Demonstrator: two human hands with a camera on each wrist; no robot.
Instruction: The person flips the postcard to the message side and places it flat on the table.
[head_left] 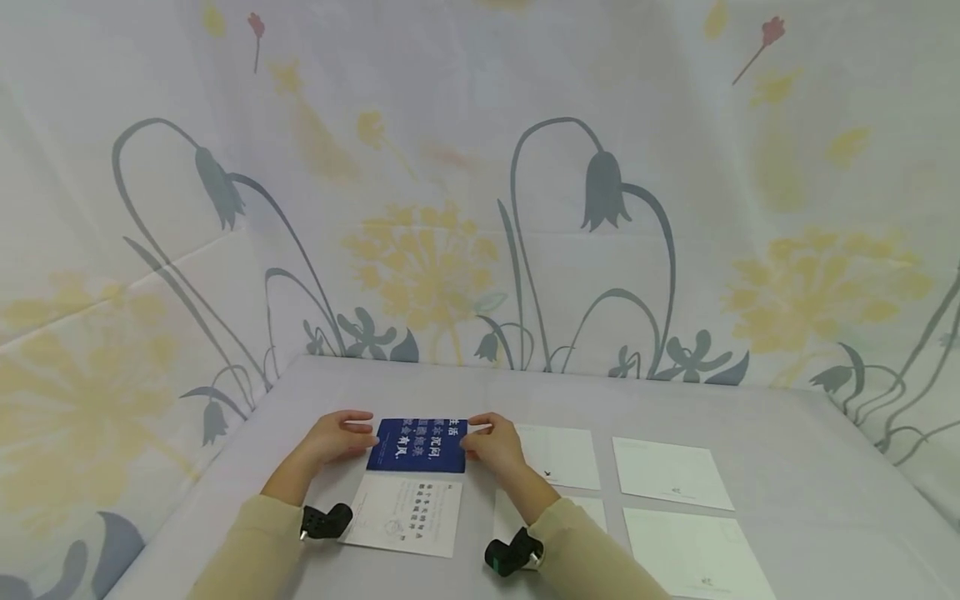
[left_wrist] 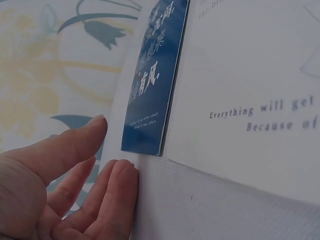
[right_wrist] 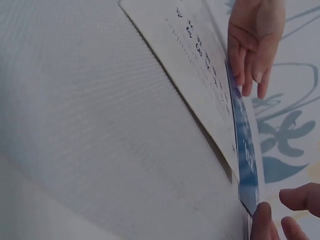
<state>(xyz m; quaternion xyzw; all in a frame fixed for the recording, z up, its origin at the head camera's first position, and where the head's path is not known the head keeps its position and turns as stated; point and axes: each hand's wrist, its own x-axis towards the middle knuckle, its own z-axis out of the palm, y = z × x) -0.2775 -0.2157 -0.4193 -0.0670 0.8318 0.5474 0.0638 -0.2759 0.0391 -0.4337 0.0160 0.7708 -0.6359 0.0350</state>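
Note:
A dark blue card (head_left: 418, 458) with white Chinese characters lies on the table, text turned sideways. Just below it is a white card (head_left: 408, 517) with dark handwriting-style print. My left hand (head_left: 337, 437) is beside the blue card's left edge, thumb and fingers spread apart in the left wrist view, where the card's corner (left_wrist: 145, 142) shows just past the fingertips. At the opposite edge is my right hand (head_left: 498, 450). One of its fingertips (right_wrist: 262, 212) meets the card's corner, while its thumb stays raised away from it.
Several pale cards lie to the right: one (head_left: 570, 458) beyond the right hand, one partly hidden under the right forearm, and two farther right, upper (head_left: 671, 472) and lower (head_left: 693, 554). A flower-printed cloth (head_left: 465, 192) hangs behind the table. Both wrists wear black cameras.

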